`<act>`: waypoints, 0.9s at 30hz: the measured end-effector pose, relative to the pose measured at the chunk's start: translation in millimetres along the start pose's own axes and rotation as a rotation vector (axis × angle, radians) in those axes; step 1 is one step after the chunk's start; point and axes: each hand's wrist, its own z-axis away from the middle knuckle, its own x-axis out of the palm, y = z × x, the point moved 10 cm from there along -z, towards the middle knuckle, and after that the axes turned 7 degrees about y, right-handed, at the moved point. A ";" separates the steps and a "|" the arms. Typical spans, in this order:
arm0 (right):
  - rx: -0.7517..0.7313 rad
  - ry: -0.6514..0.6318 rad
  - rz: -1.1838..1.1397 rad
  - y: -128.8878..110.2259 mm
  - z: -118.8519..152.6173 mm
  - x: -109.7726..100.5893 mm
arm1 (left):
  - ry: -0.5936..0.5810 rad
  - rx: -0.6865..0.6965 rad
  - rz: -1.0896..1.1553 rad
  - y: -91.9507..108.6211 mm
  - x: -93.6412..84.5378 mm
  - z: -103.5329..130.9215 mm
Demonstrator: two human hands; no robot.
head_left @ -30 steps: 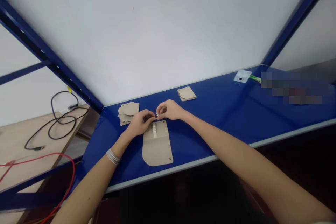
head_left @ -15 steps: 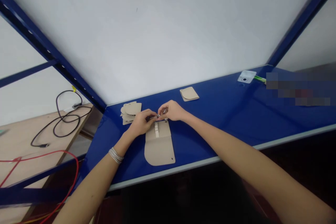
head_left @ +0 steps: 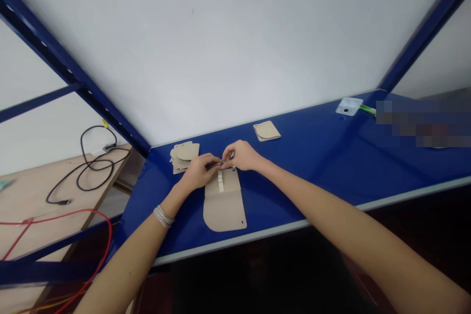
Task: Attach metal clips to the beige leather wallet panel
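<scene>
On the blue table lies a beige case (head_left: pixel 223 212), unfolded flat, with a rounded lower corner, a small dark snap near its lower right corner and a pale strip (head_left: pixel 221 181) along its upper part. My left hand (head_left: pixel 200 170) is closed at the case's top edge, thumb and fingers pinched together. Opposite it, my right hand (head_left: pixel 239 155) pinches at the same spot, its fingertips meeting those of the left. Something small and shiny shows between the fingertips, too small to name. The fingers partly hide the top edge.
A pile of beige pieces (head_left: pixel 187 151) lies just beyond my left hand. Farther back sits a folded beige case (head_left: pixel 267 130). A whitish packet (head_left: pixel 349 106) is at the far right, beside a blurred-out area. Left, a wooden table (head_left: pixel 22 191) holds a black cable (head_left: pixel 88 189).
The view has shifted very slightly. Both hands stay pinched at the case's top edge, with only small finger movement; the case lies as before.
</scene>
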 end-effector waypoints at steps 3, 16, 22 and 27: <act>-0.015 0.005 0.027 -3.6 0.9 -1.7 | 0.020 -0.010 0.012 -3.0 -1.0 -0.2; -0.074 0.005 0.090 -9.4 1.9 -2.0 | 0.055 -0.081 -0.010 -11.7 -1.6 1.6; -0.126 0.002 0.123 -10.8 2.3 0.0 | 0.054 -0.079 -0.054 -12.3 -0.3 3.2; -0.160 -0.016 0.119 -10.5 2.4 2.2 | 0.039 -0.117 -0.052 -17.9 3.0 3.9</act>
